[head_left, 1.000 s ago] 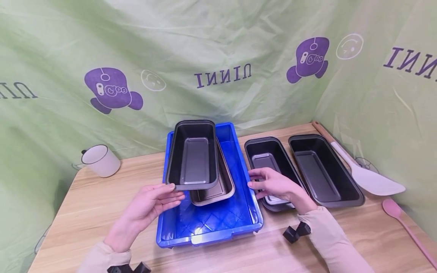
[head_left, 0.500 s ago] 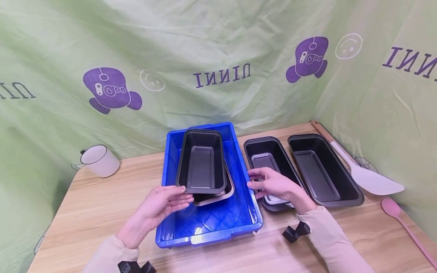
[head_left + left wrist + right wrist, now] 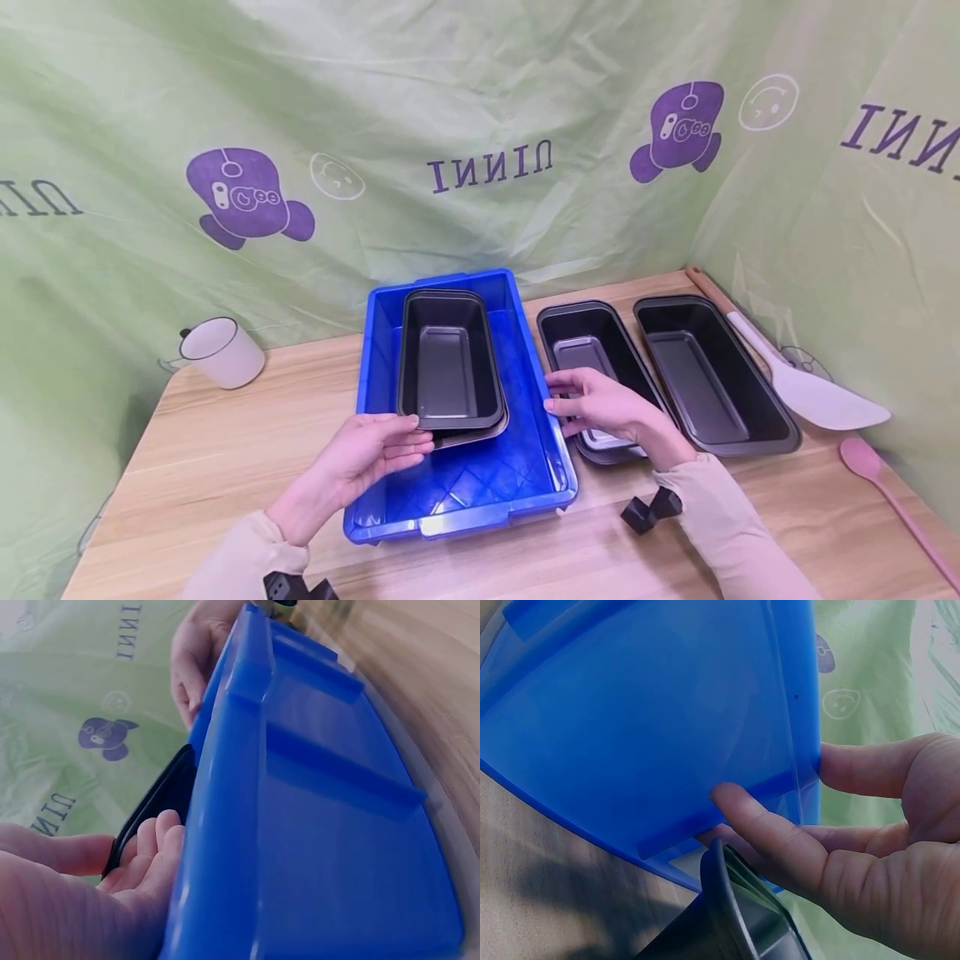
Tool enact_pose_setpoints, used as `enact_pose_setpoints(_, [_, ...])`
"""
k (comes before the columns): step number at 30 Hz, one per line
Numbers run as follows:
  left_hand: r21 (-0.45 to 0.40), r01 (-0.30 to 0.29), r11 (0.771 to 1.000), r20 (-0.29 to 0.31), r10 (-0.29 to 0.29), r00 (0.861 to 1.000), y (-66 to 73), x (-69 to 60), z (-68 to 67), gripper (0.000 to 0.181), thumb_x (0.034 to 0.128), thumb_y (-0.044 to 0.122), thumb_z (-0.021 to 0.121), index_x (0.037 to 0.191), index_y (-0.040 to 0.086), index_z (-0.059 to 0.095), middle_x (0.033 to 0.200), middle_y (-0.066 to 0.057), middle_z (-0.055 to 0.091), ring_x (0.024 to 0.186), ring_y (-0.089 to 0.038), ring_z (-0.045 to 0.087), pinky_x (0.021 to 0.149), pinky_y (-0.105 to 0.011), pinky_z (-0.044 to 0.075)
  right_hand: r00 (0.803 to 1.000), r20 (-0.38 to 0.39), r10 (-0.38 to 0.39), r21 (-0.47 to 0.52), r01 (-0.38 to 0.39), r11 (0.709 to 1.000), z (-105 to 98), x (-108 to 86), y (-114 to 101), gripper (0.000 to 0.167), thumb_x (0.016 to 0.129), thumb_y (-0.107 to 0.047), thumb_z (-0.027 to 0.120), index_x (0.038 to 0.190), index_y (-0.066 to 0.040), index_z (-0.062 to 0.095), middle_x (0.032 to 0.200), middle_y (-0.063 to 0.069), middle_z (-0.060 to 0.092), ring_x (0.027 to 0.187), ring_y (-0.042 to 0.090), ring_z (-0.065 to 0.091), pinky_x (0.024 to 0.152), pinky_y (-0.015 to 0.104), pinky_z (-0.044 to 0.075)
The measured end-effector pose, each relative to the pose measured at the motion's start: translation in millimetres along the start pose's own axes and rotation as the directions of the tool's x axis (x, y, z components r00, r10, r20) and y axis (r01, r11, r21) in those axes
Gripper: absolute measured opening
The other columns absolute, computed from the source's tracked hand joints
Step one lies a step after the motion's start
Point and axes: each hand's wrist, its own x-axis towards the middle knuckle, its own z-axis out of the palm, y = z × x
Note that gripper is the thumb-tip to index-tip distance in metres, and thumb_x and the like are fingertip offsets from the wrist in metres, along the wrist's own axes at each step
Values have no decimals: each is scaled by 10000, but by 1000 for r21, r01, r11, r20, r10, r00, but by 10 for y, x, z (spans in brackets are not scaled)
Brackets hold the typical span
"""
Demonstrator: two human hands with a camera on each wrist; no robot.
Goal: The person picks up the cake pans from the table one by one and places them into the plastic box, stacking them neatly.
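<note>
My left hand (image 3: pixel 360 458) pinches the near left rim corner of a dark loaf pan (image 3: pixel 447 375), thumb above and fingers beneath. The pan is over another, bronze-toned loaf pan (image 3: pixel 491 431) inside a blue plastic bin (image 3: pixel 461 525); only the lower pan's near rim shows. In the left wrist view the held pan (image 3: pixel 161 795) is partly hidden behind the bin wall (image 3: pixel 322 847). My right hand (image 3: pixel 603 407) holds the bin's right edge, its thumb (image 3: pixel 862 769) at the rim and its fingers along the outer wall. Below that hand is a loaf pan (image 3: pixel 588 321).
Farther right are another dark loaf pan (image 3: pixel 693 375), a white spatula (image 3: pixel 817 396) with a wooden handle and a pink spoon (image 3: pixel 862 458). A white mug (image 3: pixel 228 358) stands at the table's left back. Green curtain (image 3: pixel 480 100) surrounds the wooden table (image 3: pixel 247 433).
My left hand has moved the dark loaf pan right and down, so it now covers most of the bronze-toned pan. My right hand has stayed at the bin's edge.
</note>
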Motion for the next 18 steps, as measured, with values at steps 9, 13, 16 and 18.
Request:
enact_pose_setpoints(9, [238,-15,971,-2,16,1000,-16,39,47,334,964,120,553,1106,-182,561,870,-155,708,755,-181,705,724,-296,574,1000,-8,1,-9,-1,1000,-5,-10,-5,559,947,8,527,1392,189,242,1407,358,326,1055,282,587,846,463,535])
enact_pose_setpoints(13, [302,14,953,9,-18,1000,-22,45,75,319,969,118,542,1037,-190,582,792,-122,701,690,-157,694,660,-266,574,1000,-8,1,-5,-1,1000,1,-11,-6,568,946,8,527,1396,190,232,1410,363,319,1076,302,574,846,462,535])
enact_pose_setpoints(16, [326,42,944,6,-47,999,-32,46,89,303,970,113,527,997,-183,590,746,-92,693,665,-150,689,632,-257,572,1000,-7,2,-2,-2,1000,4,-8,-7,567,946,11,526,1396,190,231,1405,363,322,1087,323,569,845,463,535])
enact_pose_setpoints(18, [336,59,940,-1,-62,998,-42,48,95,295,971,109,519,988,-177,590,727,-76,686,653,-148,687,617,-255,570,1000,-7,1,-1,-1,1000,6,-4,-8,564,946,12,526,1395,190,233,1405,362,323,1081,320,572,845,464,535])
